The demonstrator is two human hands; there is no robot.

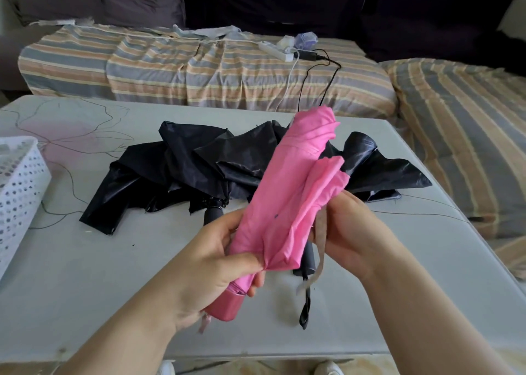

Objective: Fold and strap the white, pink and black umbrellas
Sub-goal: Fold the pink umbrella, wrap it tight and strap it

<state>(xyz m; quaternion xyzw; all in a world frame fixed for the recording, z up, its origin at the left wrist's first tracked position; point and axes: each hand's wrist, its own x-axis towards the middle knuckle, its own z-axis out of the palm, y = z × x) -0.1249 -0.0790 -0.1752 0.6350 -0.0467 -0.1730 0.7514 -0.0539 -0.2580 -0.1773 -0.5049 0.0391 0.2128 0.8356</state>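
Risk at this stage lies mainly in the loose canopy panel of the pink umbrella (287, 192): one flap stands out from the roll on its right side, and if the right hand (350, 232) lets it slack before the strap (318, 249) goes round, the pleats would probably spring apart and the wrap would close over a bulge. A second hazard is the strap itself, which hangs free below the right hand and appears blurred; a missed catch would leave the bundle unfastened. Twisting the roll against the left hand (216, 261) could also loosen the folds already gathered near the handle.

Grip, left: fingers and thumb are curled round the lower part of the pink umbrella just above its pink handle (225, 308), clamping the bunched fabric. Grip, right: fingers pinch the loose flap at the roll's right side, beside the strap's upper end; whether they also hold the strap cannot be told.

Position: the pink umbrella is held in the air over the near half of the table (85, 289), handle toward the near edge, tip slanting up and away. Most of its length extends beyond both grips. Behind it the black umbrella (199, 170) lies unfolded across the table's middle. A white basket (17, 192) sits at the left edge. No white umbrella is in view.
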